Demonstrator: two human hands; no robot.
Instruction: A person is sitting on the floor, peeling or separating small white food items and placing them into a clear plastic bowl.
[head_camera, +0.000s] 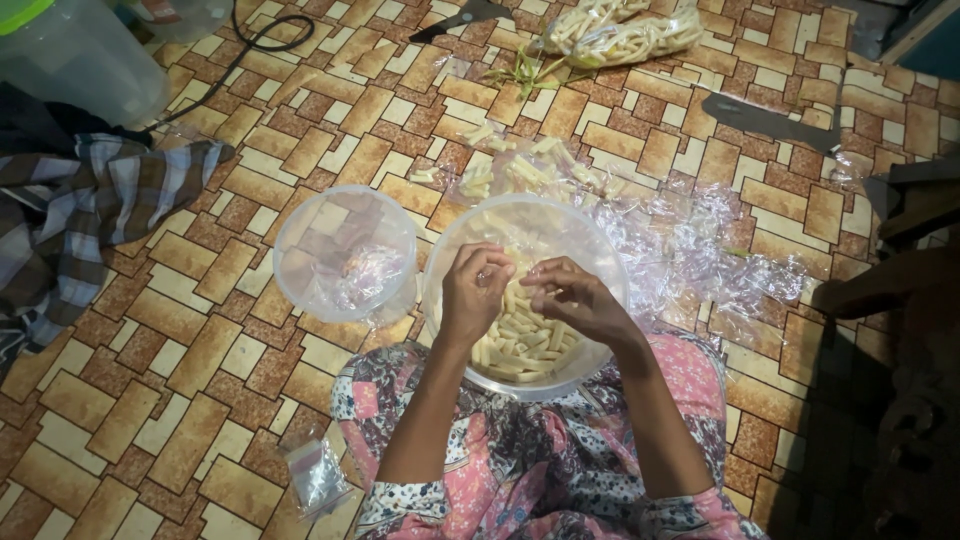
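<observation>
A clear round plastic tub rests against my lap, holding several pale yellow stick-shaped snack pieces. Both my hands hover over it. My left hand has its fingers curled around something small and clear, apparently a thin plastic wrap. My right hand pinches toward the left hand's fingertips, touching the same spot. What exactly sits between the fingers is too small to tell.
A clear round lid or tub lies left of the tub. Crumpled clear plastic wraps and loose sticks litter the tiled floor beyond. Filled snack bags, scissors, a knife blade, checked cloth, small plastic packet.
</observation>
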